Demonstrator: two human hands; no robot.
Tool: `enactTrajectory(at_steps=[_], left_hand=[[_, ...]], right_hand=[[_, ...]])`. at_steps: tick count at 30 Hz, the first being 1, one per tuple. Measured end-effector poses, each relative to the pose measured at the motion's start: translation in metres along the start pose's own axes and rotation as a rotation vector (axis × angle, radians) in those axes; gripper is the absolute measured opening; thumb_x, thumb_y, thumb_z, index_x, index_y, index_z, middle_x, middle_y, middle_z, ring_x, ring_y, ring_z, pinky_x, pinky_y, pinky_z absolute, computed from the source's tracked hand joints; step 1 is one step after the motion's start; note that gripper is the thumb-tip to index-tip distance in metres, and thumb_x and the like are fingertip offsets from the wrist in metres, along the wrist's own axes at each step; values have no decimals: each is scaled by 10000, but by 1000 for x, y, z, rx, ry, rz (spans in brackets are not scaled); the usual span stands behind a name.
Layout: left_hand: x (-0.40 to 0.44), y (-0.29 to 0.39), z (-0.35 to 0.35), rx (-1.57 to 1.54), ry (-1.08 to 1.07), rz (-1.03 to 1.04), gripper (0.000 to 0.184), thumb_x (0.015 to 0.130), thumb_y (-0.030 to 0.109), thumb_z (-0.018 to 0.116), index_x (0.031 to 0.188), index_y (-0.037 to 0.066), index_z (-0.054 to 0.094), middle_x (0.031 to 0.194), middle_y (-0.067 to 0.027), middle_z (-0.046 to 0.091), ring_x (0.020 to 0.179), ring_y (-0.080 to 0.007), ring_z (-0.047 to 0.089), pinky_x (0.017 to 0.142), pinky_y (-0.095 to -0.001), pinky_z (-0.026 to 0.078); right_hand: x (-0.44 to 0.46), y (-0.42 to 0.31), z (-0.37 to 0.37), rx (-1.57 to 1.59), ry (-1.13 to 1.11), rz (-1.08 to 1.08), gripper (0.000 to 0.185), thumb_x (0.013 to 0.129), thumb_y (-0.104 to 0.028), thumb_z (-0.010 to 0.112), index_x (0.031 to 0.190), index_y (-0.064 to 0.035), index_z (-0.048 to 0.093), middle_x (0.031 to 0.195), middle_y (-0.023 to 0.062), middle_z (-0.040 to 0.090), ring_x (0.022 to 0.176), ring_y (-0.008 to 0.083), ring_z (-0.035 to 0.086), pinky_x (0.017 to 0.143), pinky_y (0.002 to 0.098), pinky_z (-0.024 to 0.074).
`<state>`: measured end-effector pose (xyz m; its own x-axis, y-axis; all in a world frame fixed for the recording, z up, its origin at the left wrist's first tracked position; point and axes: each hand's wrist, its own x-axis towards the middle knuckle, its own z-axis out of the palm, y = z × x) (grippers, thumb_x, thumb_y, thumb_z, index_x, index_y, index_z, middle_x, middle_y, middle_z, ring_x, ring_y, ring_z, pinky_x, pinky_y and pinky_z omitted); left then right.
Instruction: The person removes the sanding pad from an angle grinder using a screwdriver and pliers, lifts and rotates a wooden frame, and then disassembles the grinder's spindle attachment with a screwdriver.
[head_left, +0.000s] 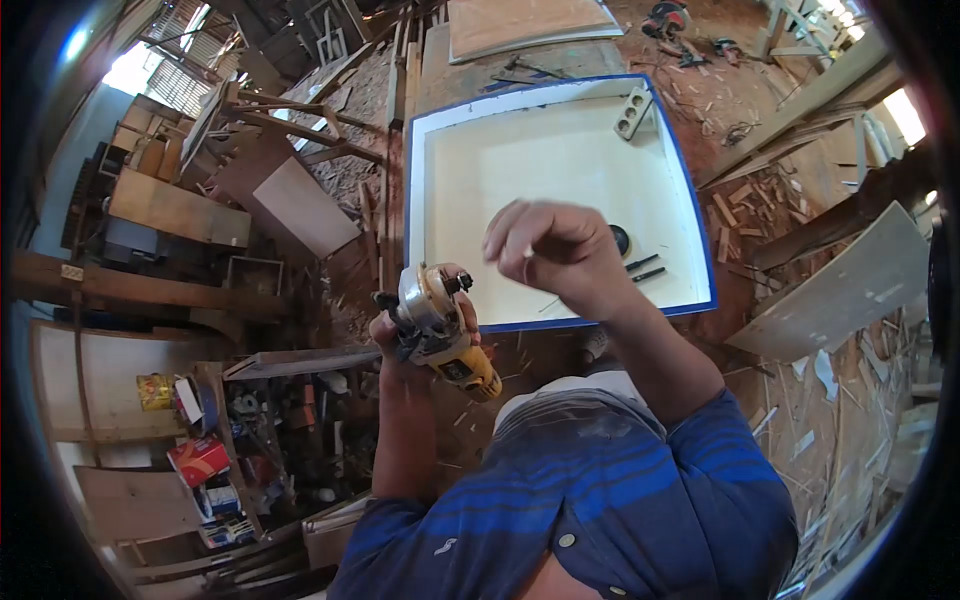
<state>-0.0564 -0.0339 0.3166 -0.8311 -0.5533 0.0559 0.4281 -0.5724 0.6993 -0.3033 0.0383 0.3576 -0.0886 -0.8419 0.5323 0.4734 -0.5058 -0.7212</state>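
My left hand (384, 335) is wrapped round a yellow and silver power tool (436, 318), its metal end tilted up and its yellow body pointing down toward my shirt. Over the near part of a white, blue-rimmed tray-like box (500, 160), my right hand (555, 245) is raised with its fingers curled together; whether something small is between them I cannot make out. A round black object (620, 240) and dark pen-like sticks (645, 268) lie in the box beside my right wrist.
A socket strip (631, 113) rests in the box's far right corner. Beyond stands a board (530, 28). Shelves with a red box (199, 460) are at the lower left. A pale panel (835, 290) leans at right, among wood scraps on the floor.
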Motion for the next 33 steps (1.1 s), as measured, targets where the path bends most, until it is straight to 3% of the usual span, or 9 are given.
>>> enactTrajectory(at_steps=[3,9,13,14,18,22,26,30,33], left_hand=[[23,-7,-9,103,40,-13,1038,734,697,696,1452,-19,476,962,-251,685,782,-357,710,708,-446,593],[65,-14,9,92,94,-76,1032,707,624,769,1443,-33,465,992,-247,705,815,-341,736,737,-446,622],[83,-16,26,134,142,-65,1023,707,602,765,1447,-39,470,965,-260,702,805,-340,737,729,-439,623],[85,-15,30,149,159,-61,1018,707,600,762,1445,-41,474,963,-261,702,805,-340,738,728,-438,622],[93,-10,38,117,129,-88,993,701,573,776,1427,-43,496,987,-250,708,829,-343,738,740,-447,619],[97,-9,38,137,134,-91,994,694,555,792,1431,-45,498,1007,-255,710,846,-353,738,754,-457,619],[105,-4,46,191,132,-114,997,710,590,761,1436,-41,498,1003,-262,709,850,-351,739,763,-455,621],[109,-3,35,198,89,-121,1001,714,615,743,1436,-36,501,998,-268,714,854,-348,743,779,-452,629],[110,-3,30,177,96,-139,1005,709,616,748,1434,-36,502,998,-270,717,857,-346,746,780,-451,636]], right_hand=[[7,-10,-18,-525,72,220,85,928,-12,762,1007,-23,734,1030,70,746,1027,171,684,923,317,529],[18,-18,-67,-26,53,-32,32,948,-60,762,965,-36,749,1036,56,758,1018,149,685,924,309,531],[19,-35,-70,-518,24,414,144,905,-56,793,1036,-37,734,1017,83,738,998,184,687,924,336,524],[16,-33,-76,-522,-10,145,214,906,-77,798,1101,-27,728,1012,82,736,1003,181,681,932,344,516],[23,-32,-105,-75,130,-122,213,923,-129,800,1113,-49,744,987,87,735,1004,191,666,960,344,501],[19,-41,-85,-437,21,295,114,925,-46,755,1035,-55,728,955,82,710,1014,194,643,996,367,483],[22,-22,-110,93,86,-223,183,939,-57,754,1120,-34,764,1060,97,754,1085,223,682,1032,375,484],[18,-44,-88,-384,53,327,148,911,27,733,1026,-66,739,1004,89,719,1120,232,653,1004,395,495],[18,-22,-101,-103,53,-176,206,955,-62,746,1159,-29,746,1077,85,750,1075,186,680,1002,353,502]])
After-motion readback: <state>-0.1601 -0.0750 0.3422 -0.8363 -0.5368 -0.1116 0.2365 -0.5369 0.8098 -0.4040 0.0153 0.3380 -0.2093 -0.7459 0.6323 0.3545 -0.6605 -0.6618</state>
